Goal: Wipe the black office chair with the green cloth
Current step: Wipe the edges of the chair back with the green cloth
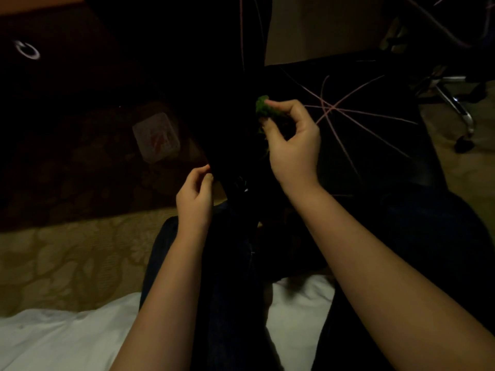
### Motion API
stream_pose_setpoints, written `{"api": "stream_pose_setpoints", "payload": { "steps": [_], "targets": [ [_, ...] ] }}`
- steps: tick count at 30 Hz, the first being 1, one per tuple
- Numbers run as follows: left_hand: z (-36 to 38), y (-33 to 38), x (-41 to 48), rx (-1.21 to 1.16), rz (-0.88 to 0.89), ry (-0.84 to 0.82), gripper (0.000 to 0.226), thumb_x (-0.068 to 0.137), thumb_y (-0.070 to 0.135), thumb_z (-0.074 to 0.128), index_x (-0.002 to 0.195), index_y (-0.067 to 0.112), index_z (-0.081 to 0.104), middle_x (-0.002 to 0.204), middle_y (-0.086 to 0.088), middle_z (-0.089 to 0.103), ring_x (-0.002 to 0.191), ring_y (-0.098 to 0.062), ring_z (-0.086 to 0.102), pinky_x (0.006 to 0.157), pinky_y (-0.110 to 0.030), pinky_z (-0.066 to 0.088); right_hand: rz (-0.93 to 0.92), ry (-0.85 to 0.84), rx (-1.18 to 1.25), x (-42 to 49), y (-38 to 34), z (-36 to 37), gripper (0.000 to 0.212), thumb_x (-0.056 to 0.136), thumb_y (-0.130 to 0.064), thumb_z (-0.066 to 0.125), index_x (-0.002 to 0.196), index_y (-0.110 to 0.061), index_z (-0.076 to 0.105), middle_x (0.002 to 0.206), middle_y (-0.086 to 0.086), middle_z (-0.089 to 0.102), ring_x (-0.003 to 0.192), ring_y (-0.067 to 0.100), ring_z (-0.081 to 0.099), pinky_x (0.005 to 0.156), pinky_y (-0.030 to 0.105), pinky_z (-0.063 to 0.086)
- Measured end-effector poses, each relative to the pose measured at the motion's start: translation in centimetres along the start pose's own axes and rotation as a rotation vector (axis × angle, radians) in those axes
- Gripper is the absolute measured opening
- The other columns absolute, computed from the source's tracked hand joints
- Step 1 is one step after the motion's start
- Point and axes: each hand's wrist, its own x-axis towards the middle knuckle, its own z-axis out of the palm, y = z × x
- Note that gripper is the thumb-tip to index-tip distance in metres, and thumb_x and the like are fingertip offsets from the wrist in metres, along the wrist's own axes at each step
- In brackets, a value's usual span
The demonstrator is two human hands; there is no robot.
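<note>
The room is dim. The black office chair lies tipped in front of me, its seat with pink stitched lines at centre right. My right hand pinches the bunched green cloth against a dark edge of the chair near the middle. My left hand grips a black part of the chair lower down, fingers curled round its edge. Much of the chair is lost in shadow.
My legs in dark trousers reach toward the chair. White bedding lies at the bottom. Patterned carpet covers the floor on the left, with a small pale packet on it. Chrome chair legs with castors stand at the right.
</note>
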Motion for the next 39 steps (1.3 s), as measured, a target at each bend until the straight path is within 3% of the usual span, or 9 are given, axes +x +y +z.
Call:
{"api": "stream_pose_setpoints", "payload": {
  "steps": [6, 11, 13, 16, 21, 26, 31, 34, 39],
  "targets": [
    [0.1, 0.5, -0.6, -0.005, -0.022, -0.014, 0.020, 0.101, 0.018, 0.049, 0.115, 0.026, 0.060, 0.106, 0.015, 0.062, 0.105, -0.002, 0.058, 0.089, -0.020, 0.046, 0.005, 0.099, -0.101, -1.5, 2.1, 0.7, 0.017, 0.090, 0.004, 0.056, 0.104, -0.005, 0.061, 0.108, 0.011, 0.063, 0.105, 0.011, 0.061, 0.093, 0.020, 0.048],
    [-0.1, 0.6, -0.7, -0.011, -0.037, -0.022, 0.022, 0.101, 0.017, 0.049, 0.118, 0.025, 0.061, 0.109, 0.014, 0.063, 0.107, -0.004, 0.059, 0.093, -0.025, 0.049, 0.162, 0.130, -0.057, -2.5, 4.0, 0.9, 0.014, 0.091, 0.001, 0.056, 0.100, -0.008, 0.060, 0.106, 0.011, 0.064, 0.102, 0.017, 0.062, 0.092, 0.034, 0.052],
    [0.0, 0.7, -0.7, -0.020, -0.040, -0.027, 0.021, 0.101, 0.016, 0.049, 0.117, 0.026, 0.060, 0.110, 0.013, 0.063, 0.107, -0.004, 0.059, 0.093, -0.025, 0.048, 0.236, 0.157, -0.011, -2.5, 4.6, 1.1, 0.014, 0.092, 0.001, 0.055, 0.098, -0.011, 0.060, 0.100, 0.006, 0.065, 0.098, 0.013, 0.063, 0.087, 0.028, 0.053],
    [-0.1, 0.9, -0.7, -0.043, -0.040, -0.028, 0.021, 0.101, 0.015, 0.049, 0.115, 0.025, 0.060, 0.108, 0.012, 0.063, 0.106, -0.005, 0.059, 0.090, -0.020, 0.048, 0.391, 0.185, 0.029, -2.6, 5.8, 1.8, 0.014, 0.093, 0.002, 0.053, 0.095, -0.011, 0.059, 0.091, -0.005, 0.062, 0.081, -0.008, 0.059, 0.076, 0.011, 0.046],
    [-0.1, 0.9, -0.6, -0.056, -0.034, -0.028, 0.021, 0.101, 0.014, 0.049, 0.116, 0.022, 0.061, 0.110, 0.007, 0.065, 0.105, -0.008, 0.061, 0.091, -0.025, 0.048, 0.468, 0.232, -0.010, -3.0, 7.2, 3.2, 0.018, 0.093, 0.004, 0.051, 0.099, -0.011, 0.060, 0.092, -0.011, 0.060, 0.083, -0.014, 0.058, 0.078, 0.004, 0.043],
    [-0.2, 0.2, -0.3, -0.061, -0.042, -0.028, 0.021, 0.100, 0.016, 0.050, 0.114, 0.024, 0.063, 0.110, 0.009, 0.066, 0.105, -0.003, 0.061, 0.093, -0.025, 0.050, 0.616, 0.251, -0.024, -3.2, 8.2, 4.8, 0.017, 0.092, 0.004, 0.051, 0.105, -0.005, 0.059, 0.108, 0.011, 0.062, 0.110, 0.023, 0.059, 0.101, 0.033, 0.046],
    [-0.5, 0.0, -0.1, -0.063, -0.024, -0.038, 0.023, 0.100, 0.016, 0.050, 0.108, 0.034, 0.062, 0.103, 0.017, 0.066, 0.093, 0.008, 0.062, 0.083, -0.016, 0.050, 0.727, 0.213, 0.006, -2.7, 8.6, 5.1, 0.017, 0.094, 0.002, 0.051, 0.106, -0.008, 0.058, 0.114, 0.016, 0.063, 0.110, 0.025, 0.060, 0.099, 0.033, 0.047],
    [-0.4, 0.0, -0.1, -0.067, -0.016, -0.038, 0.023, 0.100, 0.016, 0.050, 0.111, 0.031, 0.062, 0.104, 0.015, 0.066, 0.089, 0.007, 0.061, 0.083, -0.020, 0.049, 0.815, 0.224, 0.133, -2.2, 8.4, 4.8, 0.016, 0.094, 0.002, 0.052, 0.105, -0.008, 0.057, 0.111, 0.016, 0.063, 0.111, 0.030, 0.061, 0.100, 0.038, 0.048],
    [-0.5, 0.3, -0.1, -0.100, -0.033, -0.049, 0.025, 0.101, 0.015, 0.049, 0.113, 0.032, 0.062, 0.112, 0.011, 0.065, 0.104, -0.001, 0.061, 0.092, -0.026, 0.050, 0.888, 0.218, 0.203, -1.7, 7.2, 3.6, 0.014, 0.094, 0.000, 0.054, 0.098, -0.013, 0.059, 0.107, 0.015, 0.065, 0.110, 0.032, 0.062, 0.101, 0.044, 0.048]
  ]
}}
